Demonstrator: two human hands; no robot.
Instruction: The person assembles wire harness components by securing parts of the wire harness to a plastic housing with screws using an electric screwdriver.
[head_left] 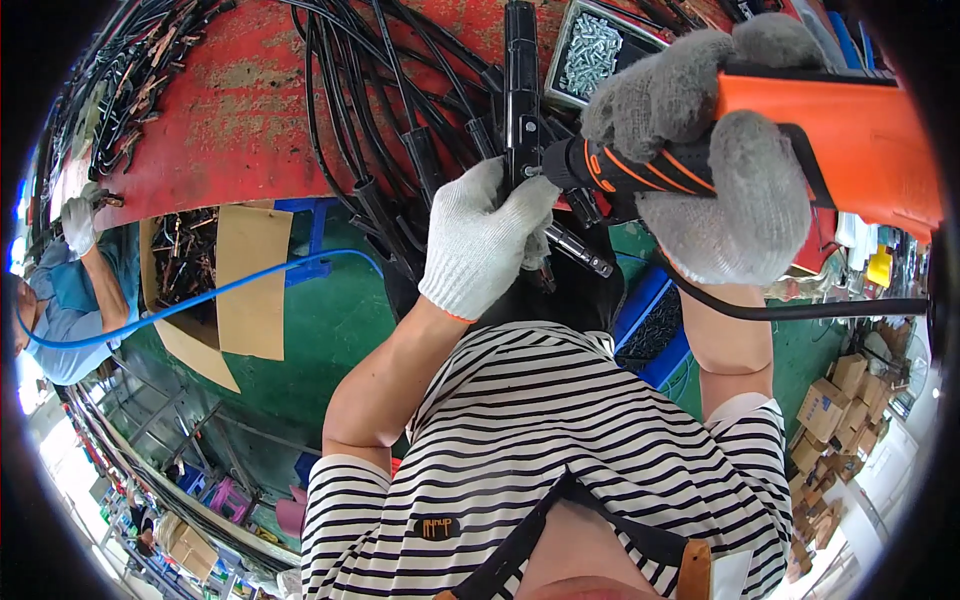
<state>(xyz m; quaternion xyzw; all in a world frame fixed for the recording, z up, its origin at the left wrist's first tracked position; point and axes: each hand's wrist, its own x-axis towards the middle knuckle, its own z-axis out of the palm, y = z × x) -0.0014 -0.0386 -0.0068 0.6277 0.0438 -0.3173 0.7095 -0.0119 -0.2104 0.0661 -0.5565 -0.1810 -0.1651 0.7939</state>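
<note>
My left hand (483, 238), in a white knit glove, grips a long black bar-shaped part (521, 85) that stands on the red worktable (235, 110). My right hand (715, 150), in a grey glove, is closed around an orange and black power screwdriver (800, 125). Its black nose meets the black part just beside my left fingers. A black cord (800, 308) runs from the tool off to the right.
Bundles of black cabled parts (400, 90) lie across the red table. A metal tray of silver screws (590, 50) sits behind the part. An open cardboard box (215, 270) and a blue hose (200, 297) are below left. Another person (75, 290) works at far left. A blue crate (655, 335) stands by my right arm.
</note>
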